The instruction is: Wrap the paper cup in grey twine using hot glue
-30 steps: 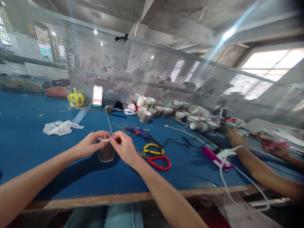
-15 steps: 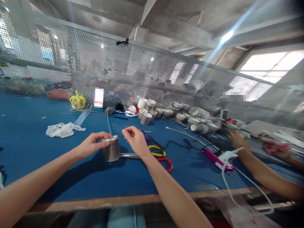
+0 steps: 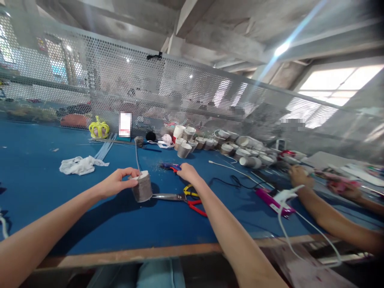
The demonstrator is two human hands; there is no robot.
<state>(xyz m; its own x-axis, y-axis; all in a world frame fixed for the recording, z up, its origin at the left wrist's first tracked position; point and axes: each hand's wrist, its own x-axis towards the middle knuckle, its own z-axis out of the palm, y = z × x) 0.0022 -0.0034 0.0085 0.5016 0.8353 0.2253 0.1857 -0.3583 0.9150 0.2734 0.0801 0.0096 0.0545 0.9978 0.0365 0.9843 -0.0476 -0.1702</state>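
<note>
My left hand (image 3: 121, 181) pinches the rim of a small grey-brown wrapped cup (image 3: 143, 188) standing on the blue tabletop. A thin grey stem (image 3: 137, 158) rises from the cup to a fuzzy grey tip. Beyond and to the right of the cup, my right hand (image 3: 189, 174) is closed at the near end of a blue tool with a red part (image 3: 170, 166); its exact kind is unclear. Small bits lie scattered about its dark far end. Large scissors (image 3: 174, 197) with yellow and red handles lie between cup and right forearm, the forearm covering part of the handles.
White cloth (image 3: 80, 165) and pale strips (image 3: 105, 147) lie to the left, near a yellow crown-shaped piece (image 3: 99, 129). Several cups (image 3: 184, 149) cluster by the mesh screen. At right are a purple power strip (image 3: 273, 202), cables and a co-worker's hand (image 3: 300, 178).
My right hand has moved right and away from the cup onto the blue-and-red tool, which now points left. More of the scissors shows. The left hand still holds the cup.
</note>
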